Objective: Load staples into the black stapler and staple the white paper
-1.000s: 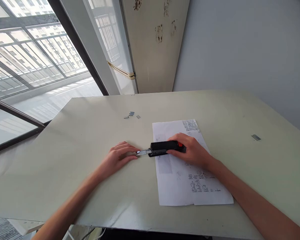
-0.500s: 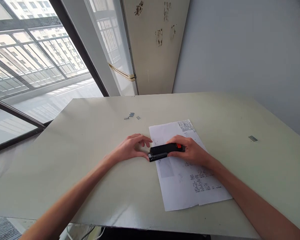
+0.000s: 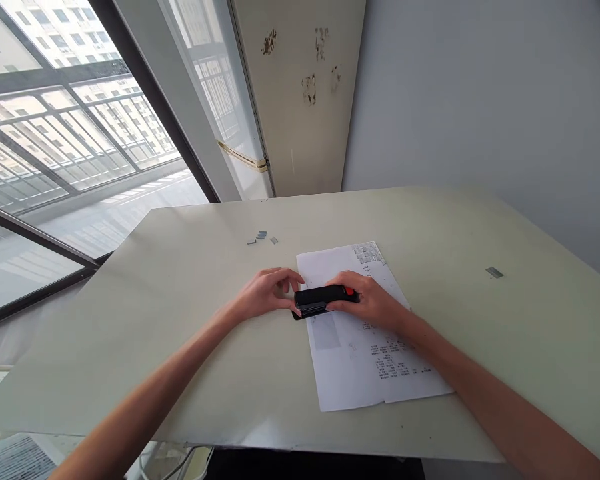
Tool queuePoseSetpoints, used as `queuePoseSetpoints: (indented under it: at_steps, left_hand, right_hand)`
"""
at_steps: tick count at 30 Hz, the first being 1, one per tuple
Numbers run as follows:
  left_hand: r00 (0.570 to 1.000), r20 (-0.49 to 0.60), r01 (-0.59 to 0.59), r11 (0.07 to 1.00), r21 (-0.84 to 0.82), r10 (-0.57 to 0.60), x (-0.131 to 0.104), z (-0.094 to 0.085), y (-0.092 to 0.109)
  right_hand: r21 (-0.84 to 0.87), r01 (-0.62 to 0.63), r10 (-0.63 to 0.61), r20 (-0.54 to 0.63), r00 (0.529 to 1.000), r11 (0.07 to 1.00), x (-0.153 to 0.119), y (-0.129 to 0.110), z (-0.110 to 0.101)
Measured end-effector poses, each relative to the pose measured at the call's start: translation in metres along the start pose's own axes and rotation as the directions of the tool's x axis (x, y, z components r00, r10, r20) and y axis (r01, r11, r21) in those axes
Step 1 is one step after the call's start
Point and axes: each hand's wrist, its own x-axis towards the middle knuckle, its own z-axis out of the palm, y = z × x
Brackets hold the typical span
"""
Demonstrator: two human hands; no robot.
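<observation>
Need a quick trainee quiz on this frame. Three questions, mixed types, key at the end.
1. Multiple choice: what does the right hand hold?
A) a pen
B) a black stapler
C) a ruler

2. Fill the gap: the lone grey strip on the table lies to the ____ of the printed paper (left or right).

3. True or false: the left hand is at the end of the stapler away from its red part.

Key: 1. B; 2. right; 3. true
</observation>
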Motion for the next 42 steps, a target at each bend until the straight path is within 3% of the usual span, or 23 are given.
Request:
queuePoseSetpoints:
  at_steps: [5,10,12,16,18,22,25,28,31,34,39,42]
  left_hand:
    - [0.995,-0.100,0.017,0.999,0.045,-0.013,-0.010,0.003,0.003]
    - [0.926,-0.370,0.133,0.981,0.138,-0.073,-0.030,0.039,0.026]
    - [0.933,-0.359,0.093,0.981,0.171,-0.026,-0.036,0.055,0.038]
    - [0.983,-0.163,-0.035,0.953,0.300,0.087,-0.047,0.069,0.051]
    - [0.989,-0.103,-0.061,0.932,0.357,0.104,-0.055,0.064,0.049]
    - [0.993,-0.087,-0.036,0.908,0.417,0.079,-0.081,0.041,0.034]
    - [0.992,-0.091,-0.035,0.894,0.447,0.084,-0.103,0.021,0.023]
    - [0.980,-0.177,-0.001,0.890,0.455,0.091,-0.109,0.008,0.017]
    - [0.952,-0.291,0.039,0.906,0.422,0.095,-0.088,0.006,0.016]
    - [0.929,-0.360,0.066,0.924,0.378,0.080,-0.043,0.016,0.015]
    - [0.922,-0.383,0.101,0.925,0.367,0.051,0.037,0.038,0.008]
    - [0.919,-0.391,0.103,0.931,0.351,0.046,0.062,0.040,0.001]
  right_hand:
    - [0.065,-0.046,0.049,-0.042,0.998,0.997,0.001,-0.006,-0.004]
    - [0.169,-0.138,0.169,-0.186,0.968,0.976,0.001,-0.006,-0.018]
    - [0.213,-0.160,0.216,-0.274,0.937,0.964,0.000,0.000,-0.024]
    - [0.211,-0.132,0.216,-0.454,0.864,0.969,0.002,0.022,-0.038]
    - [0.162,-0.144,0.209,-0.528,0.823,0.976,0.004,0.034,-0.045]
    - [0.094,-0.196,0.213,-0.600,0.771,0.976,0.006,0.049,-0.057]
    - [0.083,-0.214,0.220,-0.611,0.760,0.973,0.005,0.052,-0.062]
    - [0.072,-0.234,0.229,-0.607,0.761,0.969,0.004,0.053,-0.065]
    - [0.065,-0.244,0.236,-0.574,0.784,0.968,0.003,0.053,-0.066]
    - [0.074,-0.249,0.251,-0.507,0.824,0.966,0.002,0.051,-0.069]
    - [0.078,-0.286,0.294,-0.375,0.879,0.955,-0.001,0.048,-0.081]
    - [0.055,-0.307,0.310,-0.288,0.906,0.950,-0.003,0.046,-0.089]
